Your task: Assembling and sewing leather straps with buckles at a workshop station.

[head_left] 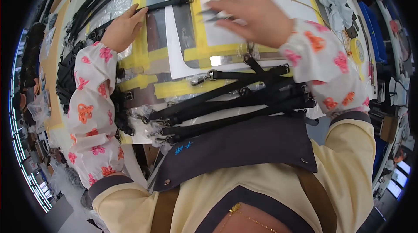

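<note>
Under the blurred right hand (254, 17), a small dark tool (214, 14) is pinched, its shape hard to make out. Left hand (122, 28) presses fingertips on a black strap (167, 3); clear bags (191, 117) nearer the body hold more straps.

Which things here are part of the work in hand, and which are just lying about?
In hand:
- left hand on a black strap
- right hand, blurred, holding small snips over the yellow-taped template

Lying about:
- pile of black straps
- white cloth
- blue bin

sleeve covers (93, 115): white, pink-orange floral | top: pale yellow | apron (244, 146): dark grey, brown straps
</note>
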A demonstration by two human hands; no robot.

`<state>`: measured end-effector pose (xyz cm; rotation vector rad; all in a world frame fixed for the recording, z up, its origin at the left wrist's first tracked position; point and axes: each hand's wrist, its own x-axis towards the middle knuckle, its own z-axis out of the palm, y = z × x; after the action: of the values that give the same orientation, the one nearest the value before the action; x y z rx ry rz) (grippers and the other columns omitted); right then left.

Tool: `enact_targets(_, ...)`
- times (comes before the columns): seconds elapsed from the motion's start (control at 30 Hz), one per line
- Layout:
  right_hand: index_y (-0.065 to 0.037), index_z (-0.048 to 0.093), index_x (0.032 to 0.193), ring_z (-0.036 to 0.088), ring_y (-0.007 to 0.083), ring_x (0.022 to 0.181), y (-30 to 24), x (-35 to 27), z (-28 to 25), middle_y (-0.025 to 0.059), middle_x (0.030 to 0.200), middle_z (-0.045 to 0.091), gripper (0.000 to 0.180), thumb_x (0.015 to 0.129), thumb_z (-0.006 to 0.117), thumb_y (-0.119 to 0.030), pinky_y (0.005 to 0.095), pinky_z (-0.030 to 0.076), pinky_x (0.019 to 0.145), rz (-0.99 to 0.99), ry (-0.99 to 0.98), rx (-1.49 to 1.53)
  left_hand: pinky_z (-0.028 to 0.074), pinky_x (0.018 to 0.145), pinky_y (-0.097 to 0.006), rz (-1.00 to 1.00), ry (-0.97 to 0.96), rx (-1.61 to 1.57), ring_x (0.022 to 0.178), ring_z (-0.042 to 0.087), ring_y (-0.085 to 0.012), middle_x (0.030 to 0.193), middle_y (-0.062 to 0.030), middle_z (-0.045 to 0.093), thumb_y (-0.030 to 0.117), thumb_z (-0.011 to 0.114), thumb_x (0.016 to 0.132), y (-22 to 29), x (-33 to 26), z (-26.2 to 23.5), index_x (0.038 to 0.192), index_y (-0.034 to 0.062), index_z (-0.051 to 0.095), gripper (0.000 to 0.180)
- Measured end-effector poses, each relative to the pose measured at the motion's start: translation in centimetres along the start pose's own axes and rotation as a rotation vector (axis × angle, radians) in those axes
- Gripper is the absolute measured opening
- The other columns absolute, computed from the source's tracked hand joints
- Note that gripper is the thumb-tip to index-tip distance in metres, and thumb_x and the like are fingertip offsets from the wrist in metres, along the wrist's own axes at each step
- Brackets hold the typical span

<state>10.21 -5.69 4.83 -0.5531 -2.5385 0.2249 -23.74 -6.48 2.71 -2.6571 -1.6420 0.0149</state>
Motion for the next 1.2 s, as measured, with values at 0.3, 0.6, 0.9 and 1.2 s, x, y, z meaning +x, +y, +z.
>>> enact_targets(0.3,-0.002,0.058,0.112,0.06,0.0198,0.07,8.0,-24.1,-11.6,0.0126,0.086,0.064,0.032,0.085,0.061,-0.02,0.0276,0.046,0.065,0.823,0.125,-0.387,0.039,0.095,-0.041,0.04,-0.047,-0.414,0.114,0.046,-0.0377,0.13,-0.0178,0.043,0.017,0.074,0.065,17.0,-10.5,-4.7,0.127,0.0069,0.045,0.069)
enact_targets(0.6,-0.004,0.053,0.118,0.054,0.0335,0.101,4.7,-24.5,-8.1,0.0195,0.111,0.055,0.05,0.076,0.069,-0.023,0.0356,0.042,0.084,0.577,0.137,-0.473,0.031,0.098,-0.048,-0.05,0.131,-0.271,0.117,0.04,-0.0355,0.126,-0.0148,0.043,0.021,0.075,0.062,24.0,-10.5,-0.4,0.128,0.0066,0.043,0.075)
enact_targets(0.9,-0.007,0.044,0.127,0.04,0.0397,0.116,-9.3,-21.3,-4.8,0.0202,0.134,0.036,0.085,0.051,0.079,-0.02,0.0506,0.031,0.096,0.521,-0.178,-0.01,0.042,0.075,-0.036,0.099,0.111,-0.32,0.085,0.053,-0.0276,0.097,-0.0109,0.054,0.005,0.071,0.058,24.9,-8.4,0.1,0.121,0.0029,0.047,0.068)
enact_targets(1.2,-0.003,0.05,0.114,0.051,0.0307,0.094,-4.8,-21.7,-6.6,0.0135,0.111,0.051,0.068,0.049,0.068,0.001,0.0394,0.043,0.079,0.312,-0.194,-0.096,0.044,0.062,-0.036,0.288,0.038,-0.321,0.07,0.055,-0.0277,0.087,-0.0101,0.054,0.001,0.071,0.051,26.0,-4.0,-2.0,0.118,0.004,0.047,0.071)
